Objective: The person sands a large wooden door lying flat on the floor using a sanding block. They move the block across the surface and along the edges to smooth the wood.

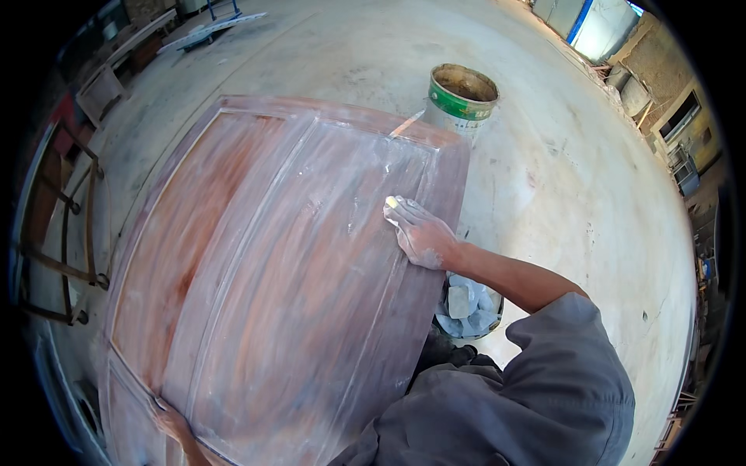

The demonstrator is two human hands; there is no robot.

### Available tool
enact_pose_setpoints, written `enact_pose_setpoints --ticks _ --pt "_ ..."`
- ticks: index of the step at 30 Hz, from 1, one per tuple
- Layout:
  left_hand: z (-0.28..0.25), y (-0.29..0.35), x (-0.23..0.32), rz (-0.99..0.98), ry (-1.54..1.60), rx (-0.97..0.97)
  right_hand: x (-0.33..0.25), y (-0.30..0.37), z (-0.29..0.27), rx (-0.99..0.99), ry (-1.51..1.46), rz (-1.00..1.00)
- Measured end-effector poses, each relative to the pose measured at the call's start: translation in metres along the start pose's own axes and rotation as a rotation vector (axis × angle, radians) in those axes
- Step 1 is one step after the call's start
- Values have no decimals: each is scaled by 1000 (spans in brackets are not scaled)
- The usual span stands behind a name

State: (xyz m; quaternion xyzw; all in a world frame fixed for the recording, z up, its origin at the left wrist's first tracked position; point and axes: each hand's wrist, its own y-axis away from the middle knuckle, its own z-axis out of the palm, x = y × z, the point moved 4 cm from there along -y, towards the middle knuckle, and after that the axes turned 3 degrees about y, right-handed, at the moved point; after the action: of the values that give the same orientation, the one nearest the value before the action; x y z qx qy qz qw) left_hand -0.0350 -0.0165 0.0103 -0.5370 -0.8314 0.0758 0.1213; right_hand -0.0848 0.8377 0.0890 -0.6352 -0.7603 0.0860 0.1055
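Your right hand (420, 233) lies flat on the wooden door panel (280, 264), palm down near the panel's right edge, with the fingers closed over a small pale yellowish piece (392, 203) that pokes out at the fingertips (what it is made of cannot be told from here). The hand is dusted white, and your bare forearm runs back from it to the grey sleeve (559, 357) at the lower right. The panel itself fills the middle of the view, lying roughly flat and tilted across the picture, reddish brown wood with raised frames and recessed fields, smeared over with whitish streaks that are thickest around your right hand. Your left hand (172, 423) is at the lower left edge of the panel, gripping its near rim with the fingers curled over it; only part of it shows. Beyond the far right corner of the panel a bucket (461, 99) with a green band stands on the pale concrete floor (575, 186), close to the panel's corner, and a thin stick (406, 124) leans from it across that corner. Below your right forearm, just beside the panel's right edge, a second container (466, 307) sits on the floor holding bluish-white lumps. To the left of the panel a rusty metal frame (62, 233) stands, and further back at the upper left there is wooden furniture (116, 70).
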Motion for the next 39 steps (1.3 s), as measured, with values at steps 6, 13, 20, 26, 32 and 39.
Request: enact_pose_setpoints --ticks 6,13,20,26,32,39 --pt "-13 -1 45 -25 3 -21 33 -29 4 -169 16 172" --pt "-9 4 47 -26 0 26 46 -11 5 -53 -22 130" --pt "-5 3 14 -13 -1 79 -72 34 -34 -21 -85 -101" --pt "6 -12 35 41 -25 76 65 18 -17 -74 -103 296" --pt "-1 -6 -2 20 76 33 66 39 -6 -2 -135 155" --pt "14 -20 18 46 89 82 131 14 24 1 37 375"
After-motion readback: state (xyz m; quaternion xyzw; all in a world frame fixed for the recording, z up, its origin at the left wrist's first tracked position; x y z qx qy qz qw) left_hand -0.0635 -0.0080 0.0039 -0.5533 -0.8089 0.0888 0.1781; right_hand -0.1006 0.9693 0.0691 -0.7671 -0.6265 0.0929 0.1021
